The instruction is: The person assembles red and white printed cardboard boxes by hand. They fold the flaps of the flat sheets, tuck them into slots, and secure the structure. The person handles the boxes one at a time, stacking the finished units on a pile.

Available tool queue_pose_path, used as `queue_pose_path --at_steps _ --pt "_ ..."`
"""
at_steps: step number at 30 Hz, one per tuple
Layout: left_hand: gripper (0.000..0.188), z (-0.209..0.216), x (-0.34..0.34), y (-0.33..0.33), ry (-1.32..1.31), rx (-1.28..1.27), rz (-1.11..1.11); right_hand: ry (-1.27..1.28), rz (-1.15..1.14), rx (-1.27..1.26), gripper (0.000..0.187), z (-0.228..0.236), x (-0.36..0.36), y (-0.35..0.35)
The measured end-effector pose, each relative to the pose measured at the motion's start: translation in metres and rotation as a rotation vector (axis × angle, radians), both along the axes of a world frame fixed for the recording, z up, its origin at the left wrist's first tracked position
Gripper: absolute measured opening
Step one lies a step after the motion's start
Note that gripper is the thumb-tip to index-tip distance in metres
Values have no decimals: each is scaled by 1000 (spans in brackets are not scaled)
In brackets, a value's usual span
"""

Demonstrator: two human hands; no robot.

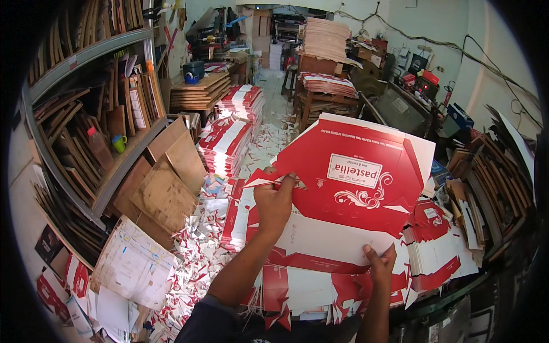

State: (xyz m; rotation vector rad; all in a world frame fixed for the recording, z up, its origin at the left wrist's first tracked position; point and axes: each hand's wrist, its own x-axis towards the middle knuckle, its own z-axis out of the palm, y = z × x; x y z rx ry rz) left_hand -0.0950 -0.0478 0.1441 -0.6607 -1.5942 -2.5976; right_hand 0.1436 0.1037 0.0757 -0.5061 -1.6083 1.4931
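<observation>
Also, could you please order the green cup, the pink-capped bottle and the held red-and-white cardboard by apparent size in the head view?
1. Red-and-white cardboard, clearly largest, helped by being nearer the camera
2. Pink-capped bottle
3. Green cup

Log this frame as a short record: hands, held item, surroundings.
left hand: closed at the card's left edge, on a pointed red-and-white piece; detached or not, cannot tell
right hand: gripping the card's lower edge, near its right end
held item: red-and-white printed card, tilted
floor: scrap pile, left of the person
beyond: red-and-white stacks
far left: metal shelf with green cup
</observation>
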Motion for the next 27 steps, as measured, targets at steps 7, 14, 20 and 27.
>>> queue_pose_path --at_steps 7,14,20,27 --pt "10 -1 7 -2 -3 36 37 45 49 -6 45 -2 4 5" --pt "10 -10 -35 -29 -347 257 -354 53 61 32 50 -2 11 11" --pt "37 -12 -63 -57 -253 290 -94 167 30 11 57 1 16 25" --pt "60 20 -29 -34 -146 96 -828 67 181 -10 56 3 22 43"
